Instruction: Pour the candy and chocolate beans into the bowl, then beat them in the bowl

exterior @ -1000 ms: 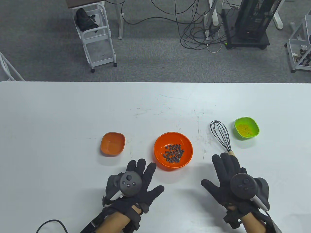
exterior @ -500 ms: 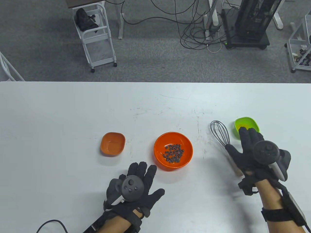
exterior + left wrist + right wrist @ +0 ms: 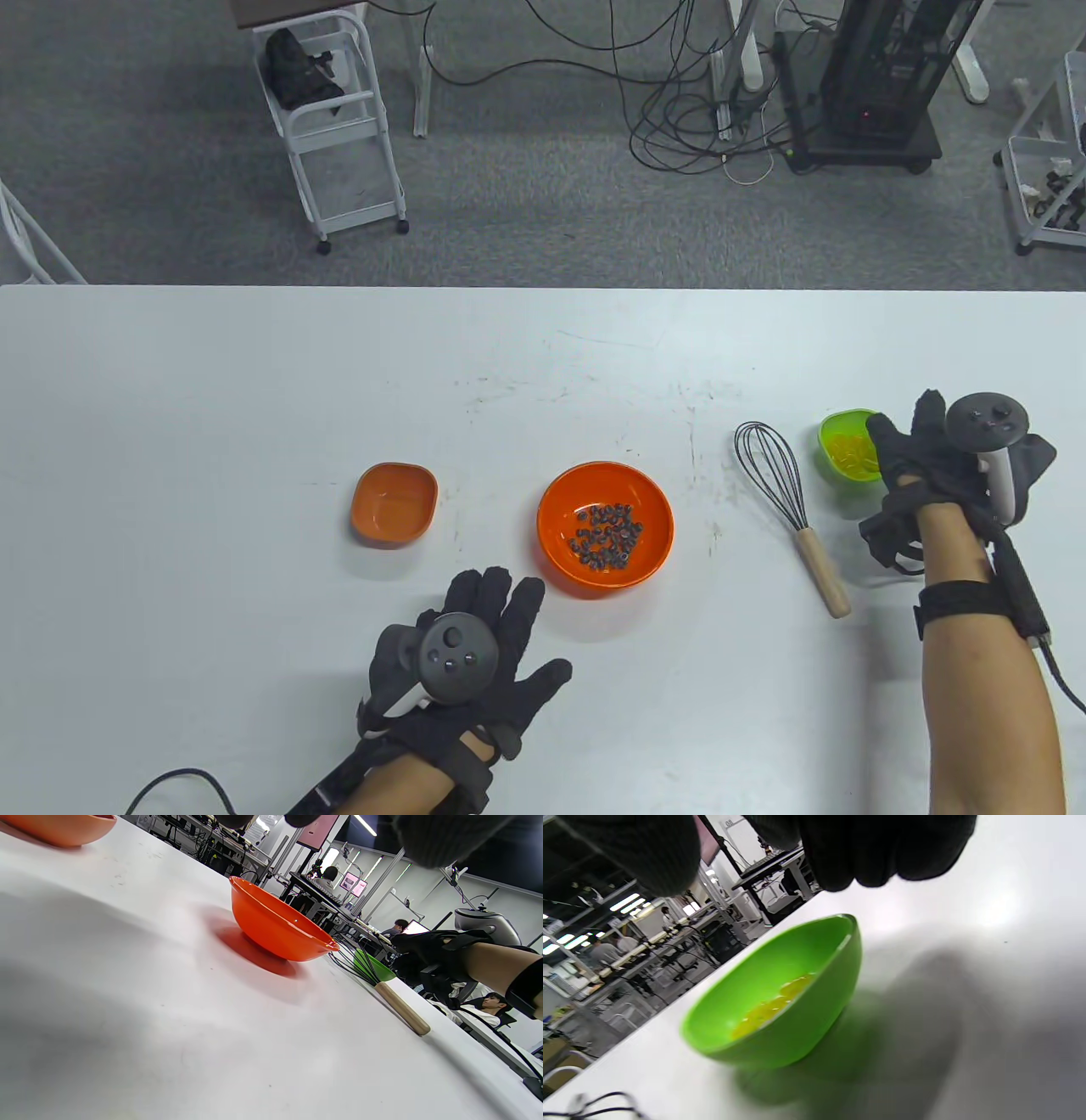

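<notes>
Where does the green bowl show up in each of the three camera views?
Table view: green bowl at right, partly under the right hand.
Left wrist view: small, right of centre, behind the whisk.
Right wrist view: centre, large.
Shared landmark: the whisk beside it, in the table and left wrist views only.

White table (image 3: 254, 382) with three bowls (image 3: 605, 525), a whisk (image 3: 785, 501)

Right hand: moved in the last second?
Yes. The right hand went from the near table edge, below the whisk, up and right to the green bowl; the whisk and bowl stayed put.
</notes>
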Tool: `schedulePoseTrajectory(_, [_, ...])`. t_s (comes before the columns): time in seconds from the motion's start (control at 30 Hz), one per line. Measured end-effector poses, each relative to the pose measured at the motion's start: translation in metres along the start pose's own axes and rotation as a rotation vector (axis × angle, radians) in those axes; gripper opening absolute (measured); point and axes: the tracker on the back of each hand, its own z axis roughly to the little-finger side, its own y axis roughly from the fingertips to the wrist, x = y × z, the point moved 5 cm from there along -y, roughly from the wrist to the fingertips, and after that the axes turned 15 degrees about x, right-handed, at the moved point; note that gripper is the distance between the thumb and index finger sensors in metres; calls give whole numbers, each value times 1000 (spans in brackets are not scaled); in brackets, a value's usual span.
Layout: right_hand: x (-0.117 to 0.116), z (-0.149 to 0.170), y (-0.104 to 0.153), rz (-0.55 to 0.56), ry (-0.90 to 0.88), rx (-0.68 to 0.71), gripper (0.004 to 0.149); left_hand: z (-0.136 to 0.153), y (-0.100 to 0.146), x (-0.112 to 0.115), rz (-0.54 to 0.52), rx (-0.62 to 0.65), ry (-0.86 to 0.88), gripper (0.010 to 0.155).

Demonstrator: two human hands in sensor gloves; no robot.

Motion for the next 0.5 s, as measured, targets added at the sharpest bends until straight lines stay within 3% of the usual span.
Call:
schedulePoseTrajectory(0.17, [-11, 10, -11, -56, 111, -71, 76, 3, 2, -1, 3, -23, -2, 88])
schedulePoseTrajectory(0.33, [-12, 21, -15, -22, 91, -142, 69, -2, 1, 2, 28, 9, 13, 88])
schedulePoseTrajectory(0.5, [-13, 24, -19, -20, 187, -170, 60, -2, 1, 2, 27, 7, 11, 88])
